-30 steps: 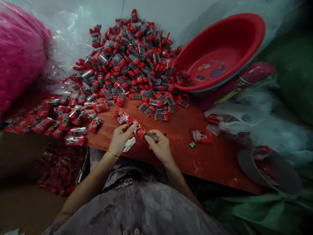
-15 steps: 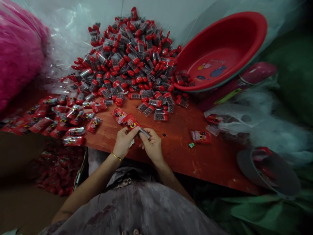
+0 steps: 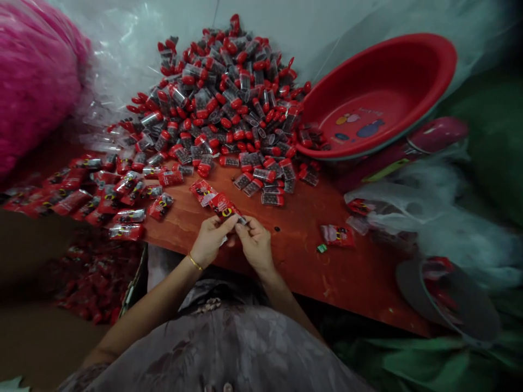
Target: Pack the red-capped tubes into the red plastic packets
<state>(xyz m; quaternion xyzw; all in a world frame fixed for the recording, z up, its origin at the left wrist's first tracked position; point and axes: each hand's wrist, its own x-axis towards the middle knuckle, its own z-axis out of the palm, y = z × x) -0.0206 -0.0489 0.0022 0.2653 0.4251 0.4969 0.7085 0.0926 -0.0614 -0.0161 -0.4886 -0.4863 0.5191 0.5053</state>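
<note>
My left hand (image 3: 212, 242) is closed, its thumb pressing on a red printed plastic packet (image 3: 222, 204). My right hand (image 3: 257, 245) pinches a small clear tube (image 3: 242, 220) with dark contents at the packet's near end. Most of the tube is hidden by fingers and packet, so I cannot tell how far inside it lies. Touching or overlapping the held packet's far end is another red packet (image 3: 200, 190). Beyond the hands rises a big heap of clear tubes with red caps (image 3: 229, 103), dark beads inside. Filled red packets (image 3: 126, 190) lie in a spread to the left.
A red basin (image 3: 408, 81) leans at the back right, beside a dark pink bottle-like object (image 3: 443, 133). On the right are a loose packet (image 3: 338, 235), clear bags (image 3: 441, 201) and a grey bin (image 3: 412, 280). A box of red packets (image 3: 98, 283) sits below the table's left edge.
The tube in my right hand has moved in toward the packet and shows less. Both hands have drawn closer together. The whole view has shifted slightly.
</note>
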